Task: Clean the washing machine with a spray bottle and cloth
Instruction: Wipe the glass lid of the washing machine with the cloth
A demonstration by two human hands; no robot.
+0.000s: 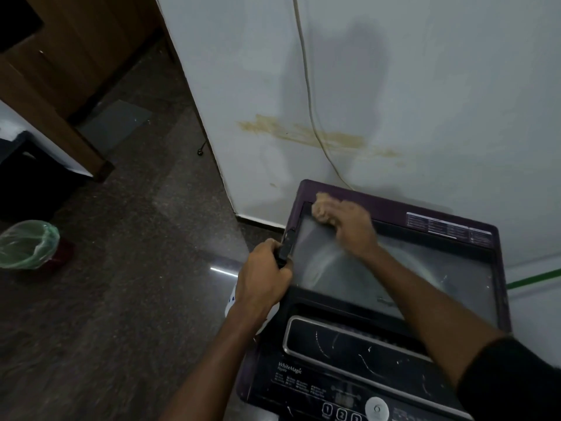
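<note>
A purple top-loading washing machine (391, 208) stands against the wall at the lower right, its glass lid (400, 278) closed. My right hand (353, 230) grips a crumpled beige cloth (322, 208) and presses it on the lid's far left corner; the hand is blurred. My left hand (262, 276) sits at the machine's left edge and grips a spray bottle (286, 247). The bottle's black head sticks up above my fingers, and part of its white body shows below my wrist. The control panel (349, 384) lies nearest to me.
A white wall (425, 86) with a yellowish stain (306, 136) rises behind the machine, and a cord (307, 86) hangs down it. A bin with a green liner (28, 243) stands on the dark stone floor at left. Wooden furniture (60, 86) fills the upper left.
</note>
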